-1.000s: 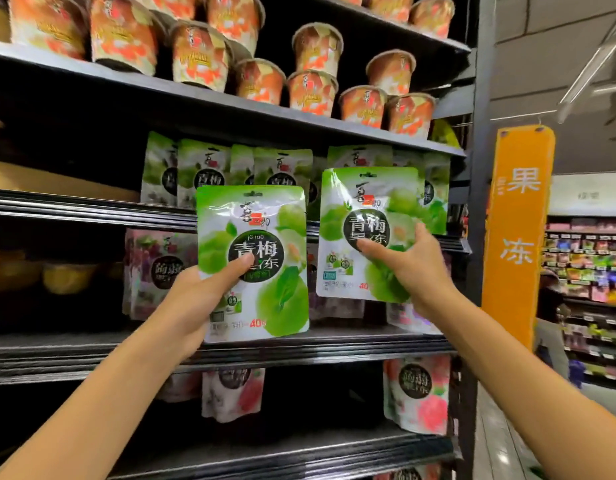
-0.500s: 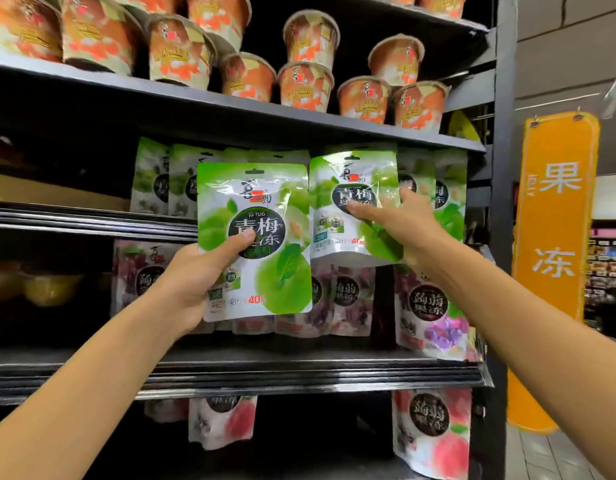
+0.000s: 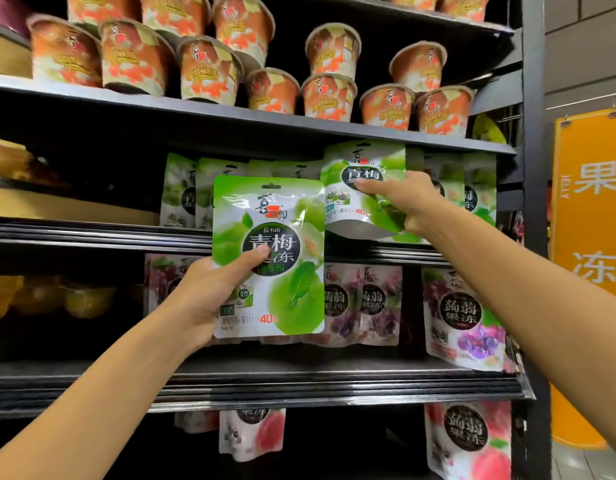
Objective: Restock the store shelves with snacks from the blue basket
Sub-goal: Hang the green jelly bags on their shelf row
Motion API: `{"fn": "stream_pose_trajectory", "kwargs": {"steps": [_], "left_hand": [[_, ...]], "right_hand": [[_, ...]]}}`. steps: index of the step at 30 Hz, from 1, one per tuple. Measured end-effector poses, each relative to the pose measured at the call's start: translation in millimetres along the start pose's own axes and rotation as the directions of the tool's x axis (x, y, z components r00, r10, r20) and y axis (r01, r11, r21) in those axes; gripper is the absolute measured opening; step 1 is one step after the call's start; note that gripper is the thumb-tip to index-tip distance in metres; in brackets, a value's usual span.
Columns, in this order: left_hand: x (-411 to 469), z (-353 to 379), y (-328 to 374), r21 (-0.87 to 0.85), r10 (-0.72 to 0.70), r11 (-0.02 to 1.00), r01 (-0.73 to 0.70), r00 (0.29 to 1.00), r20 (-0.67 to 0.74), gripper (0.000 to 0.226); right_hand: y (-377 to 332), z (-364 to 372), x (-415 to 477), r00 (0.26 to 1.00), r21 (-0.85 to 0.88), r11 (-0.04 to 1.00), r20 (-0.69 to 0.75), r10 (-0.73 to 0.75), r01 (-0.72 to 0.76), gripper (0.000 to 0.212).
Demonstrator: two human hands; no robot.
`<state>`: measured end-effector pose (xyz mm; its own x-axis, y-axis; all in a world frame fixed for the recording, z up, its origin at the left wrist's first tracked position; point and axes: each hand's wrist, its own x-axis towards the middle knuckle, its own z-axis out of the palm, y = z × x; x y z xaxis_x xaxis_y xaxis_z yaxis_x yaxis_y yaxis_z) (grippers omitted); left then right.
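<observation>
Shelves (image 3: 74, 386) behind; L hand (image 3: 209, 299), R hand (image 3: 403, 199) grip pouches (image 3: 275, 216).

One head-worn wide-angle view. Stands close to shelf unit (image 3: 533, 237), facing it, tilted slightly up: underside of jelly-cup shelf (image 3: 230, 131) visible. Left hand (image 3: 213, 292) holds near green pouch (image 3: 292, 209) mid-frame; right hand (image 3: 407, 199) holds far green pouch (image 3: 365, 157) at shelf.

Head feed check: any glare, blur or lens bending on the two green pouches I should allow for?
Head view: white glare streaks cross the top of the left pouch, held by the left hand, big lettering readable; head view: the right pouch in the right hand is softer, small print smeared; head view: wide-angle stretch slants the shelf edge, and the recess at left is dark.
</observation>
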<state>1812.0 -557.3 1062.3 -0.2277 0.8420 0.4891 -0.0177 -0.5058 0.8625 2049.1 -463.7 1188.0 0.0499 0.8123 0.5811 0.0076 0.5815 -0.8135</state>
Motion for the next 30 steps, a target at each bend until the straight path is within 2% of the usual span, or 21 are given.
{"fn": "stream_pose_trajectory", "kwargs": {"steps": [6,8,11,16,19,22,24,26,30], "left_hand": [[-7.3,-9.4,-1.4,0.036,-0.031,0.999,0.032,0.999,-0.009,0.058],[-9.4,-13.1,-0.9,0.048,-0.029,0.998,0.030,0.999,-0.016,0.057],[-11.1,-17.7,1.2,0.051,-0.016,0.999,0.018,0.999,-0.034,0.063],[-13.8,-21.7,2.5,0.031,-0.017,0.999,0.018,0.999,-0.042,0.066],[-16.5,-24.0,-0.5,0.050,-0.007,0.999,0.008,1.000,-0.025,0.063],[-16.6,-26.6,-3.0,0.056,0.002,0.998,0.000,1.000,-0.028,0.062],[-16.2,-27.6,-4.5,0.047,0.004,0.999,-0.003,1.000,-0.025,0.063],[-15.7,-27.5,-6.2,0.045,0.004,0.999,-0.003,1.000,-0.018,0.063],[-13.0,-23.1,-10.0,0.036,0.001,0.999,-0.001,1.000,-0.019,0.066]], "right_hand": [[14.2,20.4,17.4,0.995,-0.049,0.996,-0.064,-0.074,0.070,0.066],[17.1,25.8,19.7,0.987,-0.116,0.987,-0.104,-0.123,0.110,0.080],[21.3,31.5,21.1,0.962,-0.234,0.951,-0.136,-0.236,0.200,0.074],[35.9,34.7,20.3,0.938,-0.334,0.893,-0.062,-0.341,0.302,0.076],[32.8,23.2,19.3,0.958,-0.350,0.896,0.012,-0.286,0.272,0.081],[30.3,8.0,14.6,0.975,-0.409,0.886,0.054,-0.215,0.218,0.075],[31.1,-0.8,8.5,0.984,-0.470,0.865,0.051,-0.172,0.176,0.086],[34.5,-9.4,3.4,0.989,-0.505,0.851,0.048,-0.137,0.142,0.079],[42.7,-21.3,-3.9,0.986,-0.575,0.805,0.011,-0.168,0.144,0.037]]}}
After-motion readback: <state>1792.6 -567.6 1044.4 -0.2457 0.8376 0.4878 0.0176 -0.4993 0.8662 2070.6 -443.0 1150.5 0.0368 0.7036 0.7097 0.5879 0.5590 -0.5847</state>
